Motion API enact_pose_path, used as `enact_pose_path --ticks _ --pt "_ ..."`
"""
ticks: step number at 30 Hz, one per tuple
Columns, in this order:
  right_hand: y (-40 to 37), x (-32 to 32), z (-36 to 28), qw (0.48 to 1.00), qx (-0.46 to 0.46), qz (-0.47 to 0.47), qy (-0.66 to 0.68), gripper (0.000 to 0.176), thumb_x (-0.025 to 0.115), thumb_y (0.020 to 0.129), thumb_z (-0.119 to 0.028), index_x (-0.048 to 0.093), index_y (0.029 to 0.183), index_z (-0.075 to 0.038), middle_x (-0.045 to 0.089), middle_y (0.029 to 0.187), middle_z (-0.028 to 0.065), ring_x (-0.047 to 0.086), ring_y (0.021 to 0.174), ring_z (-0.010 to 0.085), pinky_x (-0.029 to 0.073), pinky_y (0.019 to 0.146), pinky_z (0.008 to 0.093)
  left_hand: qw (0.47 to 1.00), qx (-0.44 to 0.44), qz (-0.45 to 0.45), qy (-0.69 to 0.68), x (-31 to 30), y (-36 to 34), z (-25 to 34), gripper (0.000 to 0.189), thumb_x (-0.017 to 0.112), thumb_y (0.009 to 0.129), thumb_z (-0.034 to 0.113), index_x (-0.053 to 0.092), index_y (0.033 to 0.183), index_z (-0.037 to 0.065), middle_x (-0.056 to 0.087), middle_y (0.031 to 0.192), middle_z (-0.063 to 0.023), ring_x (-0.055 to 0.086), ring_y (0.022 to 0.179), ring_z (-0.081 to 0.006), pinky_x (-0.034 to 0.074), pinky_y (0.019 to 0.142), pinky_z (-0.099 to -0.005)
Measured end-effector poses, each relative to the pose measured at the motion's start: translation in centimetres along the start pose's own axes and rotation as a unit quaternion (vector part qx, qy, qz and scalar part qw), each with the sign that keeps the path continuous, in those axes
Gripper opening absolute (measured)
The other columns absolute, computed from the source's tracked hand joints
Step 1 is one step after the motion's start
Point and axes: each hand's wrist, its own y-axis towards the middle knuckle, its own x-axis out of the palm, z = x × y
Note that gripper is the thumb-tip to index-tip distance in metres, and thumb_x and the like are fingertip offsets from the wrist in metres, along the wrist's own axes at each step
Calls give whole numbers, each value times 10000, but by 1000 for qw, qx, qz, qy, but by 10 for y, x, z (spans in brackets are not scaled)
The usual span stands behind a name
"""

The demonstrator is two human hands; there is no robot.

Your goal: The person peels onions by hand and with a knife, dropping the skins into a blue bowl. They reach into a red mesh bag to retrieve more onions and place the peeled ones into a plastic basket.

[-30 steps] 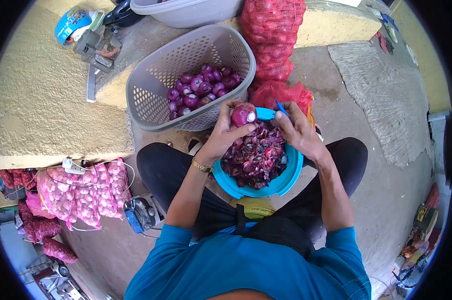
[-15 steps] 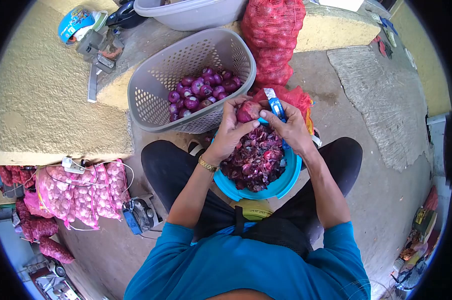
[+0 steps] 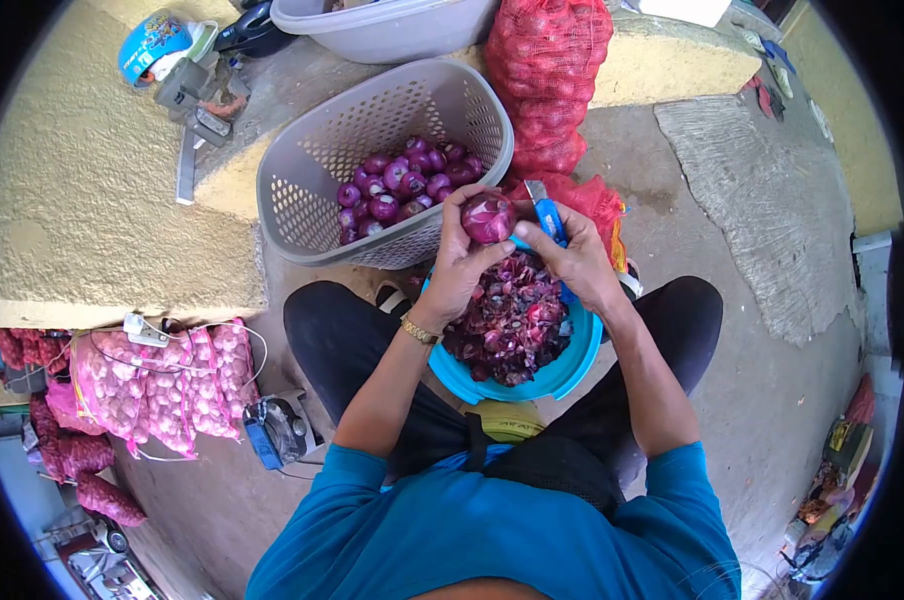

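My left hand (image 3: pixel 458 262) is closed around a red onion (image 3: pixel 489 218), whose shiny purple side faces up. A blue box cutter (image 3: pixel 549 220) is gripped in my right hand (image 3: pixel 580 264), its blade pointing up and away from me. The right thumb and fingertips are at the onion's right side. Below both hands sits a turquoise basin (image 3: pixel 558 378), heaped with dark red onion skins (image 3: pixel 510 320). Just beyond my left hand stands a grey perforated basket (image 3: pixel 372 112) with several peeled purple onions (image 3: pixel 410 184) at its bottom.
A tall red mesh sack of onions (image 3: pixel 547 85) stands behind the basket's right side, with a slack red net (image 3: pixel 592 200) below it. A pale tub (image 3: pixel 392 30) sits at the back. Pink mesh sacks (image 3: pixel 162 385) and a blue device (image 3: pixel 264 440) are on the left.
The onion has turned in my left hand, from a dull, skin-covered side to a shinier purple one. The cutter's blade has tilted slightly left; both hands stay above the basin.
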Motion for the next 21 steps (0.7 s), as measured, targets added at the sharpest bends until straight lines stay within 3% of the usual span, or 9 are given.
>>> enact_pose_path --ticks 1,5,9,11,12,14,17,21 --pt "-1 -2 -2 1000 22 -1 -11 262 638 974 -214 641 1127 -3 649 898 -13 560 830 51 481 736 235 1000 0 0 0 0 0 2 734 683 825 -53 296 1422 128 447 1355 -80 458 1271 -183 388 1084 -340" --pt "6 -16 -3 996 -42 -11 -77 252 503 1041 -266 571 1089 -29 578 792 -6 532 746 59 452 653 265 1000 -9 -14 13 -4 0 9 730 679 826 -56 301 1423 125 453 1340 -72 484 1239 -174 392 1079 -330" --pt "9 -27 2 981 -128 -49 -139 227 514 1032 -247 571 1106 -39 591 792 48 563 721 117 451 635 301 997 -36 -46 44 -4 -1 22 727 677 824 -51 315 1430 122 455 1329 -62 486 1226 -160 389 1081 -314" --pt "7 -26 -6 964 -162 -44 -207 224 556 1002 -258 575 1032 -37 570 760 136 575 676 227 448 625 356 997 -45 -52 39 -3 -1 24 736 679 821 -48 317 1438 123 455 1330 -59 487 1224 -156 390 1077 -310" --pt "7 -26 -9 964 -163 -43 -207 224 556 1002 -258 575 1032 -37 570 760 136 575 676 227 448 625 356 996 -54 -58 36 -3 -1 25 745 681 817 -46 319 1447 123 455 1331 -55 488 1222 -153 391 1072 -307" --pt "6 -27 -13 937 -148 -59 -310 292 612 959 -304 571 903 -20 525 711 186 546 640 319 439 608 393 995 -61 -77 32 -4 -1 26 759 662 820 -61 300 1462 123 429 1326 -50 464 1226 -139 383 1071 -302" --pt "6 -27 -16 922 -155 -56 -351 376 649 928 -357 554 797 -17 503 651 183 526 601 333 427 579 402 992 -62 -102 35 -5 -2 25 779 639 823 -76 276 1483 123 402 1320 -43 442 1227 -124 374 1066 -295" --pt "5 -27 -14 921 -173 -61 -344 374 675 906 -367 567 786 -29 513 633 167 527 581 329 423 561 407 992 -47 -107 53 -5 -1 27 794 618 810 -89 273 1493 121 400 1313 -38 443 1220 -120 365 1061 -286"
